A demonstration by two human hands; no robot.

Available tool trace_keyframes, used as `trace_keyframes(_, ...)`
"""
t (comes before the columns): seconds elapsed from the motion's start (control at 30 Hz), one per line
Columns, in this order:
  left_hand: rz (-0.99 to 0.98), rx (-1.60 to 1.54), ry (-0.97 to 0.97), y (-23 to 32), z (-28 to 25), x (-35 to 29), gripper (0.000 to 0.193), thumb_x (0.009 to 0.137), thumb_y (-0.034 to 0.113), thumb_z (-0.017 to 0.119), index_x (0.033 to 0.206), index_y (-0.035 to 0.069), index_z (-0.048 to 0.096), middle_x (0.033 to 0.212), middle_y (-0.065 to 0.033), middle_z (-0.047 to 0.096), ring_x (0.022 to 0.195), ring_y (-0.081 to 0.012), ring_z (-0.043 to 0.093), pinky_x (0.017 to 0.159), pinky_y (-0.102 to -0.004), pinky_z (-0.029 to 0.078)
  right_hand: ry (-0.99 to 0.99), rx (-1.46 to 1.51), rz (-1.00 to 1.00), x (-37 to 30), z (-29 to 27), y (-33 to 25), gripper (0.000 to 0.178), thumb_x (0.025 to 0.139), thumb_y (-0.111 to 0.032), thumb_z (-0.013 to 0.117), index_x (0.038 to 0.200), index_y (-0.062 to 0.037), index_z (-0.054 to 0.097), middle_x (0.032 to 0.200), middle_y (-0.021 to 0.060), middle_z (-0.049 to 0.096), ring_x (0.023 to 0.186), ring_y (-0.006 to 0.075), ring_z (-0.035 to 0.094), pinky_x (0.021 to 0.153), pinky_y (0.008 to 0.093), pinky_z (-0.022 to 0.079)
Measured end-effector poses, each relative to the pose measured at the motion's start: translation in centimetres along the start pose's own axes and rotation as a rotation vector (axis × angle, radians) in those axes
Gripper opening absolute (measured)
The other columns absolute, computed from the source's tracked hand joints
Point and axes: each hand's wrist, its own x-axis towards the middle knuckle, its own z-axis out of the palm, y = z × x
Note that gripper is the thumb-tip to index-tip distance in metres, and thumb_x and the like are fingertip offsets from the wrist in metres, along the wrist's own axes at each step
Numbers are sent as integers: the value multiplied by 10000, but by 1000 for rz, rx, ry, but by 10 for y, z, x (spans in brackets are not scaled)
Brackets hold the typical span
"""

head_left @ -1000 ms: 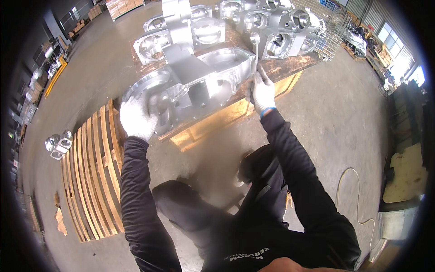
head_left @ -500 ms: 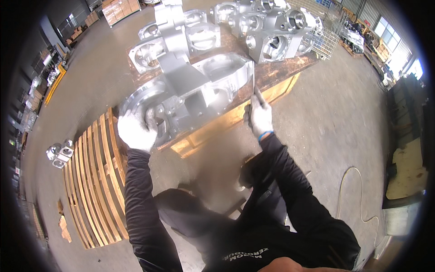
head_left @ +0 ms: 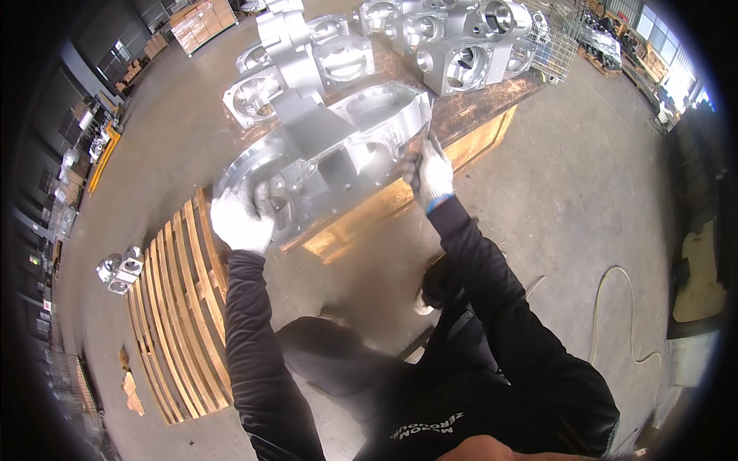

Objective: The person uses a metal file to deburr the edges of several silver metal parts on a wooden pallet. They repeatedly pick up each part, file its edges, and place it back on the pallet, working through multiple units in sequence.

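Observation:
A large silvery machined metal casting [head_left: 306,121] with round openings lies at the near edge of a wooden table [head_left: 483,106]. My left hand [head_left: 241,220], in a white glove, is closed round the casting's near left end, its thumb at a small opening. At the right end, my gloved right hand [head_left: 432,170] is closed, fingers pointing up along the casting's edge. A thin, slim tool [head_left: 428,131] seems to stick out from its fingertips against that edge; its kind is too small to make out.
More castings [head_left: 461,67] stand behind on the table, beside a wire mesh cage [head_left: 555,48]. A slatted wooden pallet [head_left: 184,296] is on the floor at left, with small metal parts [head_left: 121,269] beyond it. A pale cable [head_left: 632,307] curls across the floor at right.
My right hand has moved a little left and nearer the casting's edge, and its tool shows less. My left hand keeps its grip. The view has shifted slightly.

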Motion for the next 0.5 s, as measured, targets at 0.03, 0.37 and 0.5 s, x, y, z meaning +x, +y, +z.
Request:
trace_keyframes(0.03, 9, 2, 15, 0, 0, 0, 225, 957, 279, 649, 1004, 96, 771, 935, -129, 759, 908, -348, 717, 890, -451, 530, -59, -247, -239, -3, -6, 6, 388, 1128, -265, 509, 1513, -242, 462, 831, 37, 578, 565, 120, 517, 449, 257, 410)
trace_keyframes(0.37, 116, -30, 122, -3, 2, 0, 263, 983, 320, 638, 933, 83, 743, 884, -174, 718, 840, -402, 688, 763, -492, 518, -141, -196, 81, -152, -19, 35, 541, 1123, -344, 553, 1635, -247, 405, 785, -28, 558, 583, 80, 521, 475, 234, 423)
trace_keyframes(0.5, 74, 2, 87, -3, 2, 0, 269, 991, 337, 633, 925, 100, 742, 854, -159, 722, 819, -394, 693, 762, -486, 518, -138, -143, 305, -176, -27, -15, 565, 1121, -309, 563, 1655, -224, 400, 790, -34, 559, 599, 74, 532, 507, 230, 446)
